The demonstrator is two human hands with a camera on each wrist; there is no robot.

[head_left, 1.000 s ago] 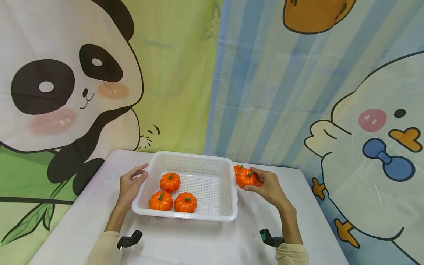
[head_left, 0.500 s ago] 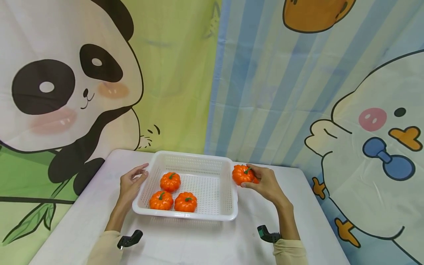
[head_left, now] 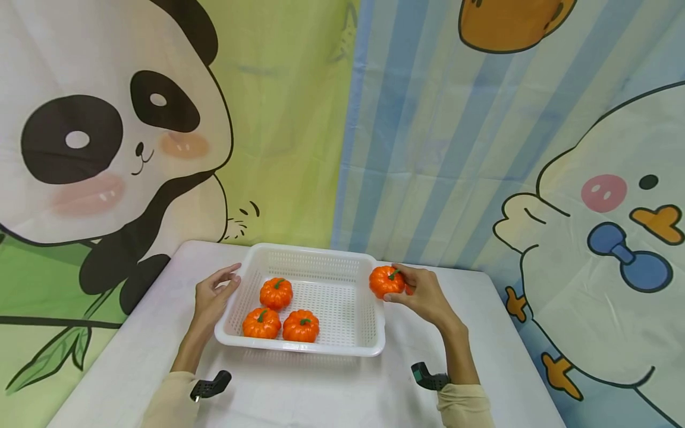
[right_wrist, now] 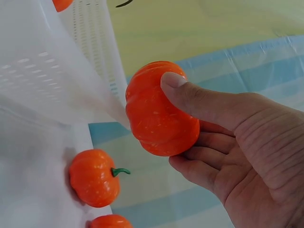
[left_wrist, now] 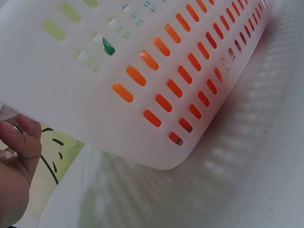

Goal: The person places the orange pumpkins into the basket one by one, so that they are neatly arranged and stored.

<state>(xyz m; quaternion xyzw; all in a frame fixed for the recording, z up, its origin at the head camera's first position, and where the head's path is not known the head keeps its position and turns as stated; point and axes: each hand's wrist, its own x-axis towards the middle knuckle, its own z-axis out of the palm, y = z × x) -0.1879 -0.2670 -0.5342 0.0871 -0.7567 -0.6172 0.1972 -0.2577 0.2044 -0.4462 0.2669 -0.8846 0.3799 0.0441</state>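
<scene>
In the head view, a white perforated plastic basket [head_left: 342, 351] stands on the table with three orange toy pumpkins in its left half, among them one pumpkin [head_left: 276, 293] farther back. My left hand [head_left: 213, 297] is at the basket's left rim, its bent fingertips touching the outer side. In the left wrist view, that hand [left_wrist: 19, 156] shows at the left edge beside the basket wall [left_wrist: 71, 104]. My right hand [head_left: 425, 291] holds another toy pumpkin [head_left: 386, 282] by the basket's right rim. The right wrist view shows the thumb across this pumpkin [right_wrist: 159, 111], fingers behind it.
Below the held pumpkin, a green-stemmed toy pumpkin [right_wrist: 95, 178] lies on the table outside the basket. Part of another pumpkin [right_wrist: 111, 222] shows at the bottom edge. A printed curtain [head_left: 289, 148] hangs behind the white table [head_left: 460, 333].
My right hand has moved left with the pumpkin, bringing it up to the basket's right rim. The left hand and basket stay in place.
</scene>
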